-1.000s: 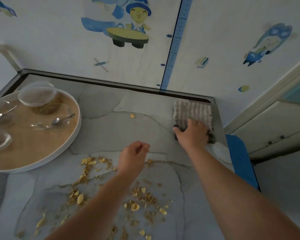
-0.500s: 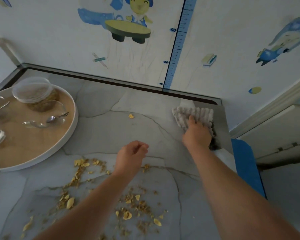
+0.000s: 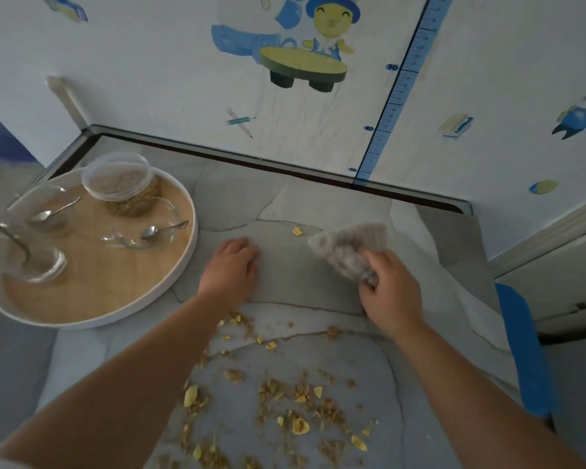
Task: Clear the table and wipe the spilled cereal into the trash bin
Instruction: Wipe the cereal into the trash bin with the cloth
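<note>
Right hand [image 3: 391, 289]: fingers curled round a bunched grey cloth [image 3: 349, 248], held low over the table [image 3: 318, 204] near a lone flake [image 3: 297, 231]; contact with the surface cannot be told. Left hand [image 3: 232, 269]: palm down, fingers relaxed, gripping nothing, resting on bare tabletop just beside the round tray [image 3: 193, 245]. Clearing looks mostly done, with glass bowls [image 3: 41, 211], spoons [image 3: 163, 229] and lidded container [image 3: 115, 179] gathered on the tray; wiping looks barely begun, the spilled cereal [image 3: 295, 401] lying scattered across the near half, no trash bin in view.
</note>
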`<state>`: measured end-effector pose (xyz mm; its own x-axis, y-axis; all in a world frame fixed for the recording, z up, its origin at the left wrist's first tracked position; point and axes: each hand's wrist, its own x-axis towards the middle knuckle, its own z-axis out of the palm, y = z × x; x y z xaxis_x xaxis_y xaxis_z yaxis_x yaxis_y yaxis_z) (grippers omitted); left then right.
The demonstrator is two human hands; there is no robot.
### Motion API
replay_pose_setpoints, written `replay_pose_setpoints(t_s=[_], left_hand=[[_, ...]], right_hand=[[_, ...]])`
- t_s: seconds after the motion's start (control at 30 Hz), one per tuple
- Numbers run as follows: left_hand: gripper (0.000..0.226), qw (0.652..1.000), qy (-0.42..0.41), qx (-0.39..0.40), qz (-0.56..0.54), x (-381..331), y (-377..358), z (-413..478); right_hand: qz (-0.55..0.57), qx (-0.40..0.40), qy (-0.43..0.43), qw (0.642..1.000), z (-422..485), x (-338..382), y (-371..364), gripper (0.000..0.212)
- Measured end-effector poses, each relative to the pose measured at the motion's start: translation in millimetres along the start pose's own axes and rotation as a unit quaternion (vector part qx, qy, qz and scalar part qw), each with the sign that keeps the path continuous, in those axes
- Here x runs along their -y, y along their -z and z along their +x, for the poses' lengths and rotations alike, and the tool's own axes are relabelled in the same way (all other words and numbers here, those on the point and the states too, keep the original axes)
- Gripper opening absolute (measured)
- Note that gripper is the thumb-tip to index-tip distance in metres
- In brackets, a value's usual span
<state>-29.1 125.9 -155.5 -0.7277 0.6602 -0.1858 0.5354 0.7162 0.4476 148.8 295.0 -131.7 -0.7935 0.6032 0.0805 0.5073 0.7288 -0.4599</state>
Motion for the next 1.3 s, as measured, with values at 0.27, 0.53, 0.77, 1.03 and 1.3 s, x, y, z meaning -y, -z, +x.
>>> replay_pose_setpoints(t_s=[0.27, 0.53, 0.77, 1.03, 1.3], left_hand=[[0.051, 0.996, -0.042, 0.024, 0.070, 34, -10, 24], [0.059, 0.995, -0.057, -0.018, 0.077, 39, -16, 29], [0.050, 0.996, -0.061, 0.030, 0.059, 39, -6, 25], [0.052, 0.989, -0.088, 0.077, 0.089, 58, 1, -2], [0.052, 0.990, -0.091, 0.048, 0.100, 61, -3, -10]], right_hand=[[-0.099, 0.004, 0.012, 0.995, 142, 41, -35, 0.058], [-0.120, 0.156, 0.123, 0.973, 144, 47, -66, 0.057], [-0.087, 0.227, 0.142, 0.960, 42, 60, -53, 0.057], [-0.042, 0.309, 0.176, 0.934, -64, 71, -42, 0.052], [-0.025, 0.012, 0.026, 0.999, -38, 39, -1, 0.058]])
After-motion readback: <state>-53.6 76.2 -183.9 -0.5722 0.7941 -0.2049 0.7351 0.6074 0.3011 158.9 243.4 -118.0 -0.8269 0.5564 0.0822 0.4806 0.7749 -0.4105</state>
